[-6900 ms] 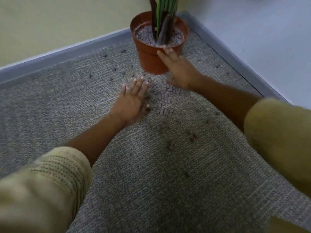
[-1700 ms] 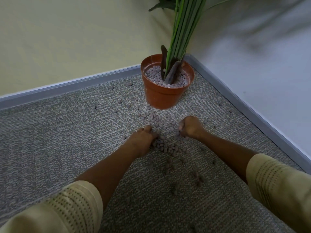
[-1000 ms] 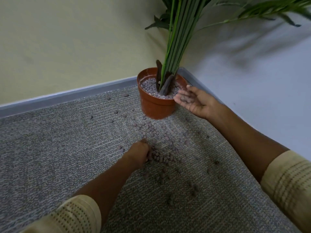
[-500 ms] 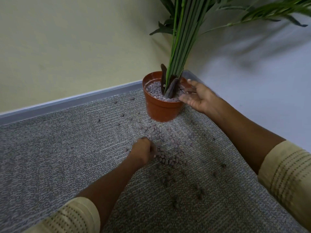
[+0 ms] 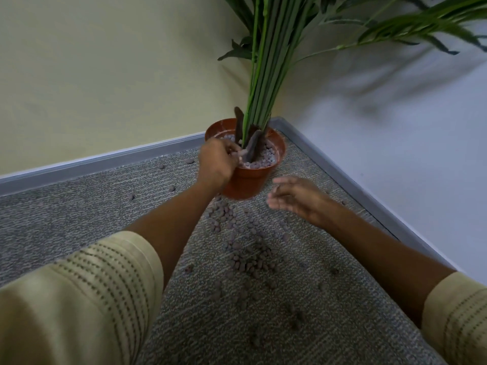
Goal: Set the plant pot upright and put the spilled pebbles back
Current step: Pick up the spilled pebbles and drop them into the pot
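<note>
The terracotta plant pot [image 5: 250, 180] stands upright in the corner of the grey carpet, filled with grey-brown pebbles around tall green stems [image 5: 263, 83]. My left hand [image 5: 217, 162] hovers over the pot's left rim, fingers curled around a few pebbles. My right hand [image 5: 295, 198] is just right of the pot's base, above the carpet, fingers spread and holding nothing; it is motion-blurred. A patch of spilled pebbles [image 5: 250, 256] lies on the carpet in front of the pot, between my forearms.
Single stray pebbles [image 5: 189, 161] dot the carpet left of the pot and further toward me. A grey skirting strip [image 5: 105, 164] runs along the yellow wall, and another [image 5: 350, 180] along the white wall on the right. Long leaves [image 5: 421, 25] overhang the right side.
My left hand has lifted from the pebble patch on the carpet up to the pot's rim. My right hand has left the rim and dropped toward the carpet.
</note>
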{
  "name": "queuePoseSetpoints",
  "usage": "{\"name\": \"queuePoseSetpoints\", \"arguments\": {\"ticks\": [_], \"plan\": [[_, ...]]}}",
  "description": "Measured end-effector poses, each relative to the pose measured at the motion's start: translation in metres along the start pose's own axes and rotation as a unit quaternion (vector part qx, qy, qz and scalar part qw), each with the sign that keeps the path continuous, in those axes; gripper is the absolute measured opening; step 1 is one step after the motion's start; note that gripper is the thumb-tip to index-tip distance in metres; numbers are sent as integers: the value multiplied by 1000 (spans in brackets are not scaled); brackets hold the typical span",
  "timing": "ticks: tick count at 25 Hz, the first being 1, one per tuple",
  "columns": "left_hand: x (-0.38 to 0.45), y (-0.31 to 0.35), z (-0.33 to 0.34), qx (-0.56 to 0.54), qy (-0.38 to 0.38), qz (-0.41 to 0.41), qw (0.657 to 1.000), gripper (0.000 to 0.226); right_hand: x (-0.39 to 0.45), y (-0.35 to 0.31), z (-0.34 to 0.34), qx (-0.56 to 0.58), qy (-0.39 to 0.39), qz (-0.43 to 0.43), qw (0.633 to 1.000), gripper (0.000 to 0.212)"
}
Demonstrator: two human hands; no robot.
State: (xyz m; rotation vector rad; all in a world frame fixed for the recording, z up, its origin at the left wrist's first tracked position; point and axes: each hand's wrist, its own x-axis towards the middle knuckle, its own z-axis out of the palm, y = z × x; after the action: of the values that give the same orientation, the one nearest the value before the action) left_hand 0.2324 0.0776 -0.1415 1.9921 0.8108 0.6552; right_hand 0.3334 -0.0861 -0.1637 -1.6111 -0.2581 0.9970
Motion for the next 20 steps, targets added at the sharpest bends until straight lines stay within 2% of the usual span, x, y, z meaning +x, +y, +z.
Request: {"name": "queuePoseSetpoints", "arguments": {"ticks": [4,8,10,12,14,16,18,20], "plan": [[2,-6,10,19,2,-21,1000,34,1,11,4,-73,-49,24,996,44],[-4,-12,8,-73,40,-47,995,31,4,20,9,-195,-51,1,979,42],[-21,-23,7,-46,74,-33,996,28,4,24,9,-289,-33,-17,956,38],[-44,-42,5,11,70,-16,997,24,3,29,9,-387,-24,-28,921,35],[-67,-61,4,74,13,-14,997,22,2,37,12,-450,-30,-33,892,33],[-88,-76,4,160,-76,-7,984,22,3,49,16,-518,-35,-66,852,31],[-107,-84,7,239,-189,28,952,29,5,64,20,-571,-25,-106,814,29],[-123,-88,13,320,-303,71,895,42,4,76,24,-589,-7,-132,798,26]]}}
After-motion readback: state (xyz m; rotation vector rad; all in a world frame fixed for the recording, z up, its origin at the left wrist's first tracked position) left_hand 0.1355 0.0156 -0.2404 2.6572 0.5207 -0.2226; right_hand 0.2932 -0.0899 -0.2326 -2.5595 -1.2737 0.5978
